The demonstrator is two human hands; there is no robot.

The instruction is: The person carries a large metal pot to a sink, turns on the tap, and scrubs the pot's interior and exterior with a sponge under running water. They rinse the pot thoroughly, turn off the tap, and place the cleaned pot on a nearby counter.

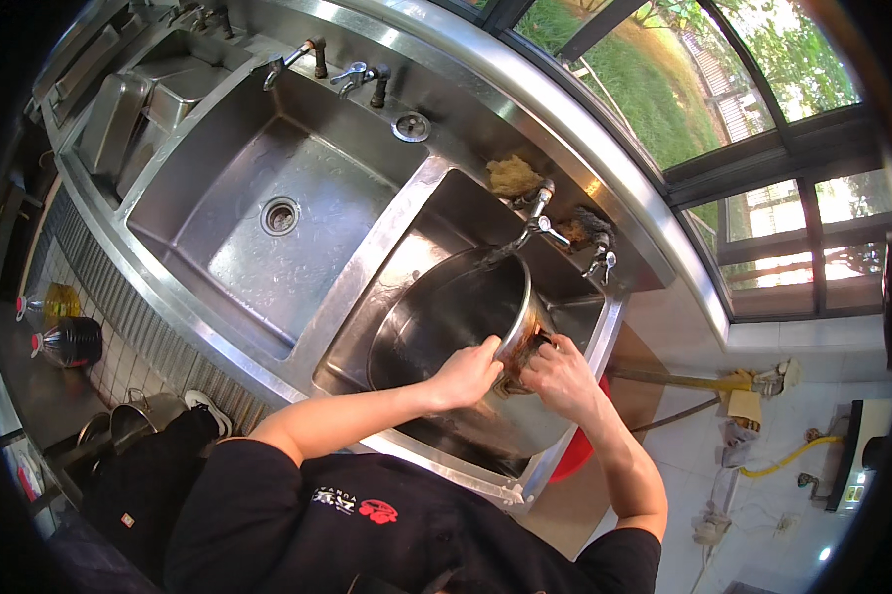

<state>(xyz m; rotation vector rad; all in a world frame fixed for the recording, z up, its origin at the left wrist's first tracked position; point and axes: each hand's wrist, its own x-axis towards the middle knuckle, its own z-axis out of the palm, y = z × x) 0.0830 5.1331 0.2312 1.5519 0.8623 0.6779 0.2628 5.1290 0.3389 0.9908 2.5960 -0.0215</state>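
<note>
A large round metal pot [446,319] lies tilted in the right sink basin [357,341], its outer side brown with stains. My left hand [469,373] is closed on the pot's rim. Against the stained outer wall, my right hand [561,375] has its fingers curled around something small and dark, partly hidden, which could be a handle or a scrubber. Water runs from a faucet [541,223] at the back of the basin into the pot.
A wide sink basin [268,215] with a drain adjoins on the left. Metal pans [115,122] stand in the far left basin. Yellowish scouring material [514,177] and a dark scourer [590,226] lie behind the faucets. A red tub [575,457] stands below right.
</note>
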